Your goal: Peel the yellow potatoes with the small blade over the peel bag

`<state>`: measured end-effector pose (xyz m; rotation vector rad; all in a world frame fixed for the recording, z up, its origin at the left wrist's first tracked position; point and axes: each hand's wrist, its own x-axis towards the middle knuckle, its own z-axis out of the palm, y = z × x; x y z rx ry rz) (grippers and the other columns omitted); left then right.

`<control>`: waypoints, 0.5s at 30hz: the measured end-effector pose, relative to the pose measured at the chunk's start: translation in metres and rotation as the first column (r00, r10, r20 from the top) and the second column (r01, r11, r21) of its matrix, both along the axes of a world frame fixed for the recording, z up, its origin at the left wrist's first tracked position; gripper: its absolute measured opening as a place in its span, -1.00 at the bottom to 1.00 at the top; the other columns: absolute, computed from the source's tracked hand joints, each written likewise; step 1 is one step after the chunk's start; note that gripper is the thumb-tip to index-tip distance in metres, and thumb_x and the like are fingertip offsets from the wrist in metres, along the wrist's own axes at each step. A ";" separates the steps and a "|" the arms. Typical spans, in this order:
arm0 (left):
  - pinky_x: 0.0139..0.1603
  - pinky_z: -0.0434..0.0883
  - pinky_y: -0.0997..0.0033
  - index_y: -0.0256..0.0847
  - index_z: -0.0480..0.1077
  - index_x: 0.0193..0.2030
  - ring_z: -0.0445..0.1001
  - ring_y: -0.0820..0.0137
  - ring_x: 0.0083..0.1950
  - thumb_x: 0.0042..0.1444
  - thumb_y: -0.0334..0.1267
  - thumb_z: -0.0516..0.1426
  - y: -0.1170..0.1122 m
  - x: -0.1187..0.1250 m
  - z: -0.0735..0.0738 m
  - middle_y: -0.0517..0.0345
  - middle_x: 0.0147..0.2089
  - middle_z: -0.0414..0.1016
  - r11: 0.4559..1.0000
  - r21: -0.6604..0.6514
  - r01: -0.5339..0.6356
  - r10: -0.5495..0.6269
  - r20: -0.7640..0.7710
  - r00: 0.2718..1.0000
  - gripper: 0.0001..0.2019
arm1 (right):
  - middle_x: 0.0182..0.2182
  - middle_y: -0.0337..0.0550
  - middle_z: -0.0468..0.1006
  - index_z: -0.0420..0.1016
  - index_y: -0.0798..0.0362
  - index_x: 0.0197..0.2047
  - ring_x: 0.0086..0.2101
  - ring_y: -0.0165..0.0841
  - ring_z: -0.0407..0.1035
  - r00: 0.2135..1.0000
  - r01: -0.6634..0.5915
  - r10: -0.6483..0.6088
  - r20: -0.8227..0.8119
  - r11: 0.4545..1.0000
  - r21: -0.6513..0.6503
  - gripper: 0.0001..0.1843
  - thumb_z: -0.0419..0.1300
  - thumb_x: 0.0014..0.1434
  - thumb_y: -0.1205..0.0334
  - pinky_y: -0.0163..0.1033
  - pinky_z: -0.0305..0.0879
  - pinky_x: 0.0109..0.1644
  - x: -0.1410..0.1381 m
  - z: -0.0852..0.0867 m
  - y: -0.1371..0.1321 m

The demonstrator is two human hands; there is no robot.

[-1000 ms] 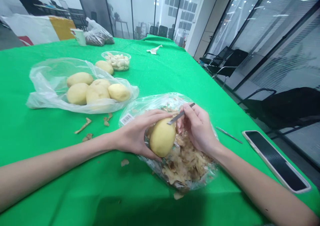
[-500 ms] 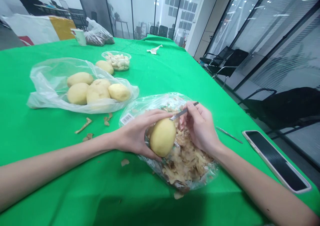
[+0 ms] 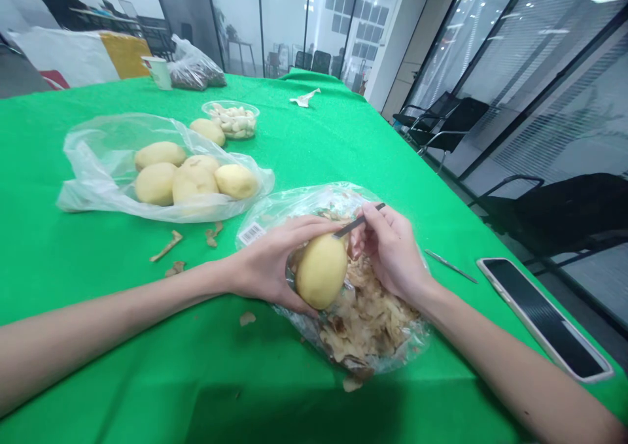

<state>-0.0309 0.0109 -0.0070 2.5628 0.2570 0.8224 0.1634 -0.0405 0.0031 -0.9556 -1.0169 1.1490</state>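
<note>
My left hand (image 3: 269,257) is curled around a peeled, pale yellow potato (image 3: 322,272), thumb below and fingers above. Pinched in my right hand (image 3: 392,244) is a thin, flat metal tool (image 3: 360,223); its exact kind does not show. The tool's tip meets the top of the potato. Beneath both hands a clear plastic bag (image 3: 255,208) lies spread, heaped with brown potato peelings (image 3: 367,326). To the left, several more peeled potatoes (image 3: 196,181) rest in a translucent bag (image 3: 98,146).
A lone potato (image 3: 209,131) sits beside a clear tub of whitish pieces (image 3: 235,118). Farther back stand a paper cup (image 3: 157,74) and a filled plastic bag (image 3: 196,68). A slim metal tool (image 3: 451,266) and a phone (image 3: 544,316) lie at right. Scraps of peel (image 3: 167,246) dot the green cloth.
The tool in my right hand has tilted slightly, its tip staying at the potato's top. The view has shifted a little; the left hand's hold looks the same.
</note>
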 end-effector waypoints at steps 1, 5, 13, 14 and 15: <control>0.19 0.36 0.04 -0.09 0.13 0.35 0.36 0.02 0.22 -0.27 0.03 0.43 0.000 0.000 0.000 -0.14 0.19 0.37 1.000 0.002 0.002 -0.002 0.001 1.000 0.02 | -0.71 -0.31 0.42 0.37 0.05 -0.50 -0.70 -0.48 0.26 1.000 -0.004 0.004 0.001 1.000 -0.002 -0.67 0.27 0.13 0.01 -0.39 0.27 -0.64 0.000 0.000 0.000; 0.19 0.36 0.04 -0.09 0.12 0.36 0.36 0.02 0.21 -0.27 0.04 0.43 0.001 0.000 -0.001 -0.14 0.18 0.37 1.000 0.006 0.009 -0.010 0.009 1.000 0.02 | -0.71 -0.29 0.43 0.37 0.06 -0.54 -0.71 -0.49 0.26 1.000 -0.023 0.022 -0.011 0.999 -0.031 -0.65 0.29 0.11 0.01 -0.39 0.28 -0.63 0.000 0.001 0.000; 0.22 0.33 0.02 -0.11 0.14 0.35 0.35 0.02 0.22 -0.25 0.01 0.43 0.000 0.000 -0.001 -0.13 0.22 0.36 1.000 -0.023 0.003 -0.003 -0.006 1.000 0.00 | -0.73 -0.29 0.44 0.36 0.06 -0.53 -0.72 -0.51 0.26 0.998 -0.037 0.037 -0.047 0.999 0.000 -0.67 0.28 0.13 0.05 -0.43 0.26 -0.65 0.000 0.002 0.000; 0.23 0.32 0.01 -0.12 0.14 0.35 0.34 0.01 0.23 -0.25 0.01 0.42 0.000 0.000 -0.001 -0.14 0.23 0.35 0.999 -0.032 0.000 -0.001 -0.011 1.000 0.00 | -0.73 -0.30 0.44 0.36 0.06 -0.51 -0.73 -0.50 0.25 0.998 -0.035 0.036 -0.043 0.999 0.012 -0.68 0.27 0.14 0.05 -0.43 0.25 -0.66 0.000 0.002 -0.001; 0.23 0.31 0.00 -0.13 0.15 0.35 0.34 0.01 0.23 -0.25 0.01 0.42 0.000 0.000 0.000 -0.14 0.24 0.34 0.999 -0.040 -0.004 0.003 -0.017 1.000 -0.01 | -0.73 -0.31 0.44 0.36 0.06 -0.49 -0.73 -0.50 0.25 0.999 -0.038 0.039 -0.034 0.999 0.024 -0.70 0.26 0.15 0.06 -0.43 0.24 -0.67 0.001 0.001 -0.001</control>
